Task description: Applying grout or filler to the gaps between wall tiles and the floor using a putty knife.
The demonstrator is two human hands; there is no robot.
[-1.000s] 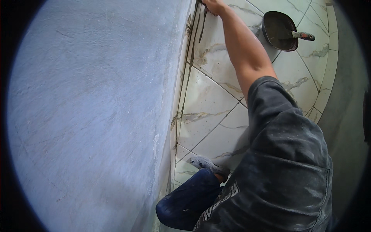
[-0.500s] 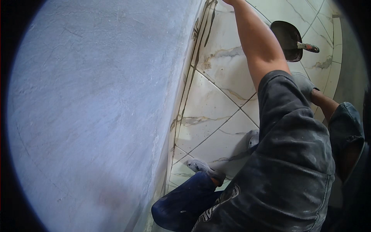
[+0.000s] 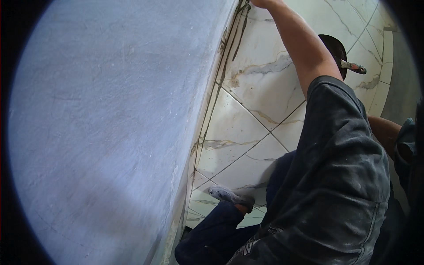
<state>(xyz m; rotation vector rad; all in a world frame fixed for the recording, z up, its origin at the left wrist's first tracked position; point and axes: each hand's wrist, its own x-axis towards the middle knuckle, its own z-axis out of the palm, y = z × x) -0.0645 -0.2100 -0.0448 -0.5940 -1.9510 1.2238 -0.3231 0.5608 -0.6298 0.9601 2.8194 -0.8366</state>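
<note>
One dark-smeared joint (image 3: 227,57) runs along the foot of the blue-grey wall (image 3: 110,110); its upper stretch lies just beside the right hand (image 3: 261,3). Grip: fingers cut off by the upper border; cannot tell whether spread, pressed together or pinching anything. Left hand: out of view.

Handling (judged): floor tiles (image 3: 254,79) hard, stiff, probably slick where smeared; edges likely brittle, so light, even finger pressure along the joint, nothing to lift. Smear itself looks soft, perhaps wet.

Below and right of the grip, partly behind the bare forearm (image 3: 304,44): dark bowl (image 3: 335,46), tool handle (image 3: 355,67) lying across its right rim; the tool's other end is unclear. Judged light tool, heavier bowl if filled; hold the tool mid-handle, the bowl by its rim, with support underneath.

Farther below the grip: dusty dark sleeve (image 3: 340,145), grey shoe (image 3: 225,193), dark blue trouser leg (image 3: 212,234). At far right, bare limb (image 3: 385,131), owner uncertain.
</note>
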